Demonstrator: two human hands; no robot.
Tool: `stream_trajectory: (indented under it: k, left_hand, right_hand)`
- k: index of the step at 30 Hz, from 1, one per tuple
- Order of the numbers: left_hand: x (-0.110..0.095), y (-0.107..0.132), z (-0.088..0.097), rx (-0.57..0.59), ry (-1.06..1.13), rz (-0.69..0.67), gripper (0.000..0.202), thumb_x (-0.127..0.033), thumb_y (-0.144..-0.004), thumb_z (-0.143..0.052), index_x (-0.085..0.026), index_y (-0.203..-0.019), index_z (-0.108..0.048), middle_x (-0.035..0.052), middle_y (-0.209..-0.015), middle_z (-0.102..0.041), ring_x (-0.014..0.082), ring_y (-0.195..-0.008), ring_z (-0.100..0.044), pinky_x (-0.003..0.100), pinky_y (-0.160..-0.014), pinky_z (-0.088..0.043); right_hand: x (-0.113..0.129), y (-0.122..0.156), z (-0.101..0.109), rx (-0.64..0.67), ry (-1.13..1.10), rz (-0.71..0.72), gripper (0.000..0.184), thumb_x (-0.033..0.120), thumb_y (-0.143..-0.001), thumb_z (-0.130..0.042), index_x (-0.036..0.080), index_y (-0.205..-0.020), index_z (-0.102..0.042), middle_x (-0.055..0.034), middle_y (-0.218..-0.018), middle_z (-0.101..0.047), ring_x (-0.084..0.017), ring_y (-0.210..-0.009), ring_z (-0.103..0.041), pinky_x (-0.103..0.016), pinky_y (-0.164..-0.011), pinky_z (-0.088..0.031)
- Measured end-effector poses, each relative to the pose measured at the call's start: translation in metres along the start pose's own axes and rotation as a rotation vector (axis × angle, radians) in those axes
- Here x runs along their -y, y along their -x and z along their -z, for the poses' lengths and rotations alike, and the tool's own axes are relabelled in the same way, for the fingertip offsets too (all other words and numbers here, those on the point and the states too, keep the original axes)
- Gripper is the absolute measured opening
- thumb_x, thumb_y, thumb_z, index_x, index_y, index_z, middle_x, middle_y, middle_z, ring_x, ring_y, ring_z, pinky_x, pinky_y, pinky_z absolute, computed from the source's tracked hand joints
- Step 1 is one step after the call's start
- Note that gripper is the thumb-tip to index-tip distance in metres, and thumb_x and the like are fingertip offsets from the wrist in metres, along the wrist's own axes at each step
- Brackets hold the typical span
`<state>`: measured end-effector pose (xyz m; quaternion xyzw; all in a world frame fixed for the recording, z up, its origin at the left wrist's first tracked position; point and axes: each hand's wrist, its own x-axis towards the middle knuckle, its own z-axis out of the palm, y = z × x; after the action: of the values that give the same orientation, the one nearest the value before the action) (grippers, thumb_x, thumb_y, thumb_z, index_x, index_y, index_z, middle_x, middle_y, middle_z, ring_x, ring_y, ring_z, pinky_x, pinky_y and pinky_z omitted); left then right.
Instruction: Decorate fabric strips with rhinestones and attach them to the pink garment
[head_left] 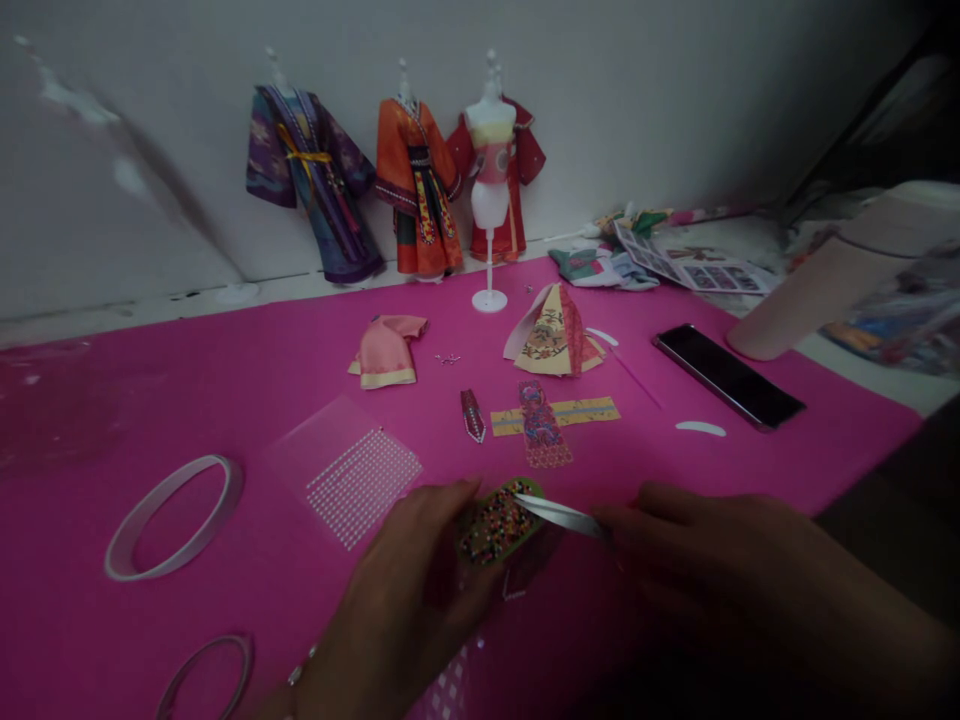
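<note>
My left hand (409,580) is closed around the edge of a small oval green box (502,520) filled with tiny multicoloured beads. Pinched in my right hand (675,560) is a pair of silver tweezers (559,513), its tips touching or just above the beads. Left of the box lies a clear sheet of rhinestones (364,487) in rows. Beyond the box lie a patterned strip (544,425) crossed over a yellow band (596,411), and a small pointed red piece edged with beads (472,415). A pink doll top (390,350) and a pleated doll skirt (555,335) lie farther back.
Doll robes stand against the wall: purple (315,180), orange (420,190) and red (525,170), with a white mannequin (491,205). A black phone (727,375) and pink tumbler (832,275) are at right. A roll of tape (124,530) lies left on the pink mat (247,400).
</note>
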<state>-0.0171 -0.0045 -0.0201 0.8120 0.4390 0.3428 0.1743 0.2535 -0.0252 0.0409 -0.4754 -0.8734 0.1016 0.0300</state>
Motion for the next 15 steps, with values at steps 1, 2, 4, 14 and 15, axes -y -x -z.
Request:
stream_trajectory:
  k: [1, 2, 4, 14, 15]
  left_hand:
    - [-0.0001, 0.0, 0.0, 0.004, -0.003, 0.0, 0.048, -0.024, -0.087, -0.067, -0.028, -0.129, -0.046, 0.0041, -0.108, -0.069, 0.0191, -0.093, -0.068, 0.034, -0.08, -0.06]
    - [-0.0002, -0.0002, 0.0, 0.007, -0.007, 0.003, 0.048, -0.024, -0.087, -0.067, -0.028, -0.129, -0.046, 0.0041, -0.108, -0.069, 0.0192, -0.093, -0.068, 0.034, -0.081, -0.059]
    - [-0.0008, -0.0008, -0.0001, 0.009, -0.013, 0.006, 0.047, -0.024, -0.086, -0.067, -0.028, -0.129, -0.046, 0.0042, -0.109, -0.069, 0.0196, -0.094, -0.068, 0.034, -0.081, -0.059]
    - [0.002, -0.0001, -0.0016, 0.006, -0.022, 0.0, 0.048, -0.024, -0.087, -0.066, -0.028, -0.13, -0.045, 0.0053, -0.11, -0.068, 0.0208, -0.094, -0.068, 0.037, -0.081, -0.06]
    - [0.0019, -0.0004, -0.0015, 0.001, -0.024, 0.0, 0.048, -0.025, -0.087, -0.066, -0.028, -0.13, -0.045, 0.0055, -0.11, -0.069, 0.0211, -0.094, -0.068, 0.037, -0.08, -0.06]
  right_hand:
    - [0.0002, -0.0004, 0.0005, 0.002, 0.0, 0.001, 0.028, 0.015, -0.086, -0.051, 0.025, -0.107, -0.067, -0.0013, -0.091, -0.073, -0.017, -0.057, -0.069, -0.028, -0.046, -0.044]
    - [0.0004, -0.0008, 0.0011, -0.001, 0.002, 0.004, 0.029, 0.015, -0.086, -0.051, 0.025, -0.107, -0.067, -0.0011, -0.09, -0.073, -0.017, -0.057, -0.069, -0.028, -0.046, -0.044]
    - [0.0006, -0.0012, 0.0018, -0.008, 0.008, 0.011, 0.029, 0.014, -0.085, -0.051, 0.025, -0.106, -0.067, -0.0012, -0.089, -0.072, -0.017, -0.057, -0.069, -0.029, -0.046, -0.044]
    - [0.0013, -0.0019, 0.0, -0.024, 0.055, 0.031, 0.026, 0.012, -0.084, -0.05, 0.022, -0.1, -0.068, -0.0024, -0.084, -0.072, -0.017, -0.056, -0.068, -0.027, -0.044, -0.044]
    - [0.0014, -0.0019, 0.0008, -0.021, 0.058, 0.033, 0.026, 0.011, -0.084, -0.051, 0.022, -0.101, -0.068, -0.0023, -0.084, -0.072, -0.018, -0.056, -0.068, -0.027, -0.043, -0.044]
